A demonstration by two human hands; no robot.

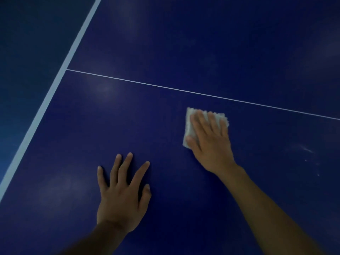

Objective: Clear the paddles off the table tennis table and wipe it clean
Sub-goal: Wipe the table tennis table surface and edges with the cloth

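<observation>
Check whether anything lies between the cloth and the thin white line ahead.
Nothing visible. The right hand presses the cloth flat just short of the line; only bare table lies between. The left hand rests nearer, off to the left.

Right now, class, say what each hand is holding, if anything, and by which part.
Nothing is gripped. The right hand presses flat on the cloth; the left hand rests on the bare table.

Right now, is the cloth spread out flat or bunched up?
Flat, not bunched: the white cloth lies as a small pad on the blue table, pressed under the right hand, fingers straight.
</observation>
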